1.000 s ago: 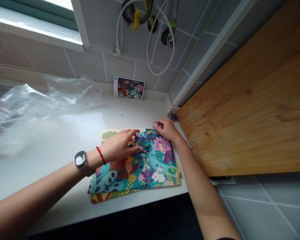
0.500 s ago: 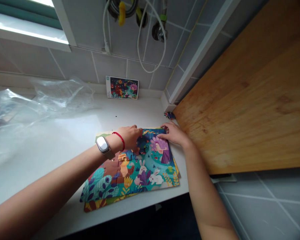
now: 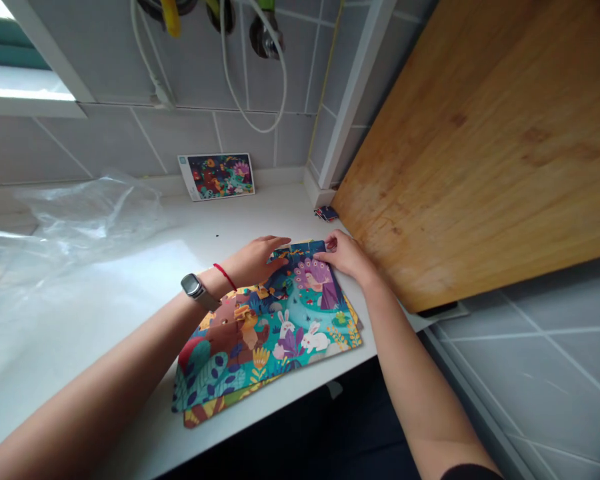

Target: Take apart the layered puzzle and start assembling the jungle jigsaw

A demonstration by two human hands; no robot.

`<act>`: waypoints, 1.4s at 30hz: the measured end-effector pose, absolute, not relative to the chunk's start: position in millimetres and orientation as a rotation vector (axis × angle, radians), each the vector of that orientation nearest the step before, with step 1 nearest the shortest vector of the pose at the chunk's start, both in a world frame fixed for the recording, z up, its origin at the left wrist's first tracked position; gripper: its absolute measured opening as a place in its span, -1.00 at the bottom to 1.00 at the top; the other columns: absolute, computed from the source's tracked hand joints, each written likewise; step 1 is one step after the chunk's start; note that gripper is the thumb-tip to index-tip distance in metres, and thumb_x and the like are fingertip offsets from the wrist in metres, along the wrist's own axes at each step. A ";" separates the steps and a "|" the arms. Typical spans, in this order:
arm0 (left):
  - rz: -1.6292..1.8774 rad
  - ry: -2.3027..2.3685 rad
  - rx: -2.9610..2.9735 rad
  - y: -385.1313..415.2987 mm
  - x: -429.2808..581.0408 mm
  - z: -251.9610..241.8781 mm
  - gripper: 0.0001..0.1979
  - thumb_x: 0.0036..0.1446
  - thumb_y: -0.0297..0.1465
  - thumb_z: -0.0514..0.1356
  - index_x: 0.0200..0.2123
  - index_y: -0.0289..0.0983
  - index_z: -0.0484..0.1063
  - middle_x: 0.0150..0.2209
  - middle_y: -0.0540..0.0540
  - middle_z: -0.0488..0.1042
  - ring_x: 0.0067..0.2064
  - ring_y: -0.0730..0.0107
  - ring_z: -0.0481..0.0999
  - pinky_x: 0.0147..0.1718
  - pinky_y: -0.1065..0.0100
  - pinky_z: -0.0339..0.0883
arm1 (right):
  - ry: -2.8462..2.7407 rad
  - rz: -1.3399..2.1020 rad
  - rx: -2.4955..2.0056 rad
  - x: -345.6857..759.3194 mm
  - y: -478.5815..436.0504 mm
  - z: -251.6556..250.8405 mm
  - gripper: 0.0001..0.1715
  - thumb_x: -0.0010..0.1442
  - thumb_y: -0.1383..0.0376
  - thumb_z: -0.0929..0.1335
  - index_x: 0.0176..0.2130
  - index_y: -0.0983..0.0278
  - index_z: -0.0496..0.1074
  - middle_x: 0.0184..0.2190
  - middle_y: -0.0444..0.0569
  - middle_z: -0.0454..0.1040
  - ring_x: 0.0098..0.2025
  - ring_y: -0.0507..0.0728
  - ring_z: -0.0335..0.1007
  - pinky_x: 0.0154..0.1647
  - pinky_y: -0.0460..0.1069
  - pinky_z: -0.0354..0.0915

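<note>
A colourful jigsaw puzzle [image 3: 280, 333] with rabbits, a bear and a purple peacock lies on the white counter, on top of another yellow-green board [image 3: 215, 410] that sticks out at its front edge. Over the puzzle's far edge is my left hand [image 3: 260, 261], with fingers stretched out and the thumb apart above the picture. My right hand [image 3: 349, 257] pinches the far right corner of the puzzle, thumb on top and fingertips bent at the edge. The left hand and forearm cover part of the puzzle's far left side.
Against the tiled wall leans a picture card [image 3: 223, 177] with a similar scene. Small dark puzzle pieces [image 3: 326, 213] lie in the corner by the wooden board [image 3: 480, 153]. Crumpled clear plastic [image 3: 95, 210] spreads at the left. A white cable [image 3: 255, 123] hangs above.
The view has shifted right. My left hand has moved from over the puzzle's upper middle to its far edge, and its fingers have straightened. My right hand stays at the corner.
</note>
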State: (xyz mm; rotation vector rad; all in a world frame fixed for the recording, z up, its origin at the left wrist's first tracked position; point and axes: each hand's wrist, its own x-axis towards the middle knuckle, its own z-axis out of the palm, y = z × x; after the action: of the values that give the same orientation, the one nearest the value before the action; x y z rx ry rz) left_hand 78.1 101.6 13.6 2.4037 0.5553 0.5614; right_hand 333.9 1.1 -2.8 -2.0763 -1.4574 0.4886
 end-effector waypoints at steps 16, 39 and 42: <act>0.418 0.640 2.451 86.4 84.2 17.3 -0.26 0.16 -0.22 0.36 0.36 -0.21 0.21 0.20 -0.28 0.50 0.21 -0.05 0.51 0.16 0.01 0.40 | -1.360 0.912 -1.463 323.7 -4.9 13.9 -0.80 0.08 0.24 0.51 -0.28 0.27 0.53 -0.34 -0.07 0.58 -0.32 0.10 0.48 -0.26 -0.02 0.37; 0.560 0.626 1.615 65.6 98.4 38.5 -0.55 0.01 -0.03 0.46 -0.23 -0.30 0.67 -0.10 -0.20 0.67 -0.21 0.29 0.61 -0.28 0.36 0.50 | -1.223 1.113 -1.239 317.9 -9.9 23.7 -0.58 -0.02 0.08 0.60 -0.24 0.30 0.62 -0.29 -0.03 0.67 -0.26 0.10 0.55 -0.14 0.01 0.44; 0.601 0.684 1.561 59.1 102.8 33.2 -0.55 -0.05 -0.05 0.49 -0.27 -0.31 0.63 -0.30 -0.14 0.67 -0.35 0.34 0.60 -0.34 0.34 0.52 | -1.243 1.124 -1.243 313.2 -13.0 28.9 -0.52 0.01 -0.03 0.58 -0.26 0.30 0.65 -0.32 -0.03 0.67 -0.26 0.13 0.55 -0.15 0.01 0.43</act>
State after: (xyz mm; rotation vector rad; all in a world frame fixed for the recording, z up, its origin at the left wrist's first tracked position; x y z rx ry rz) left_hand 102.8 59.1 33.2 1.5610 0.6845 0.6011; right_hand 313.2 -13.0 28.9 -1.2432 -1.2430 1.1244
